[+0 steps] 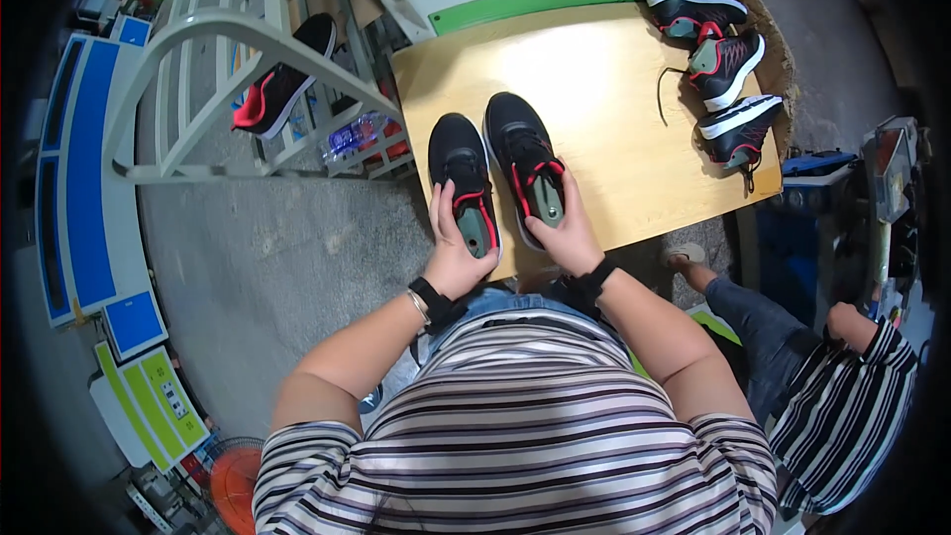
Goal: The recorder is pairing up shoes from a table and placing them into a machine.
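Observation:
Two black sneakers with red collar lining and white soles rest side by side on a pale wooden tabletop (614, 139), toes pointing away from me. Around the heel of the left sneaker (458, 144) my left hand (458, 253) is closed, thumb on one side and fingers on the other. The right sneaker (517, 129) is gripped the same way at its heel by my right hand (570, 228). Inside each shoe opening shows a grey-green shoe last with a small hole. Dark bands circle both my wrists.
Three more black sneakers (728, 64) lie at the table's far right beside a cardboard box edge (778, 40). A metal rack (188, 30) at left carries another sneaker (287, 79) and a plastic bottle (352, 134). A person in a striped shirt (842, 406) is at right; a green-trimmed machine (535, 0) stands beyond.

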`<state>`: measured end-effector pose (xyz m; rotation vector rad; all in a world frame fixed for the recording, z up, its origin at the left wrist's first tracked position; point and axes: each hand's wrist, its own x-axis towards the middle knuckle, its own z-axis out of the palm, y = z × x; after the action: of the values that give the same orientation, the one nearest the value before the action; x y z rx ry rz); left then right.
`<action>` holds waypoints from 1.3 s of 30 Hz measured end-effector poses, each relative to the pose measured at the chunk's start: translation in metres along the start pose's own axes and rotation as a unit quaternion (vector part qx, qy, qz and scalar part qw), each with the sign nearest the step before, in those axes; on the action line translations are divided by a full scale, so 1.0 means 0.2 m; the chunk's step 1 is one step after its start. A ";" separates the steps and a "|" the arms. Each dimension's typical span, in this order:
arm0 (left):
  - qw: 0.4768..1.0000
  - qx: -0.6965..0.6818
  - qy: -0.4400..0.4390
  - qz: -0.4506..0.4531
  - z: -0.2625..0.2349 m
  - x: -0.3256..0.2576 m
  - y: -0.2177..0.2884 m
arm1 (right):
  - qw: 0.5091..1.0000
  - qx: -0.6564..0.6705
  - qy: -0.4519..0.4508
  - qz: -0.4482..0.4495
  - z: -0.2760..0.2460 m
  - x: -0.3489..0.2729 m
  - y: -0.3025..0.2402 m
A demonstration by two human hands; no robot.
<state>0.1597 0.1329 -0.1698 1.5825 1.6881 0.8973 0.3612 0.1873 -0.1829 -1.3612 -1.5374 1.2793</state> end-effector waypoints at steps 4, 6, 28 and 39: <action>0.988 -0.139 0.005 -0.074 -0.04 0.26 0.11 | 0.957 0.249 0.050 0.137 -0.30 0.13 -0.17; 0.938 -0.289 0.021 -0.191 -0.17 0.45 0.33 | 0.937 0.313 0.076 0.133 -0.46 0.20 -0.24; 0.969 -0.080 0.114 0.206 -0.13 2.20 1.10 | 0.809 -0.335 0.405 -0.264 -1.27 2.14 -0.94; 0.872 0.366 -0.325 -0.029 -0.03 0.36 0.08 | 0.935 -0.330 0.040 -0.126 -0.77 0.25 -0.09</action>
<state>0.1598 0.2058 -0.1528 1.9738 1.6039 -0.3827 0.4909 0.2707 -0.1310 -1.5129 -2.1068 0.5496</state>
